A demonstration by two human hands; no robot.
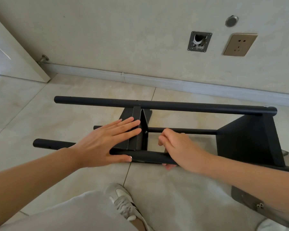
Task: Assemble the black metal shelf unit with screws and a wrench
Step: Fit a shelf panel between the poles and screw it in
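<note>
The black metal shelf unit lies on its side on the tiled floor. Its far tube point(190, 106) and near tube point(150, 156) run left to right, with a thinner rod point(182, 130) between them. My left hand point(105, 140) lies flat with straight fingers on the middle shelf panel point(137, 117), its thumb along the near tube. My right hand point(178, 147) is curled over the near tube just right of that panel, thumb tip showing beneath the tube. A screw head point(146, 132) shows on the panel's edge. An end panel point(250, 139) stands at the right. No wrench is visible.
A wall with a baseboard point(157, 80) runs close behind the unit, carrying a socket point(240, 45) and an open wall box point(199, 41). A door point(10, 52) stands at the left. My shoe point(122, 200) is near the front. A clear bag with small hardware point(259, 205) lies under my right forearm.
</note>
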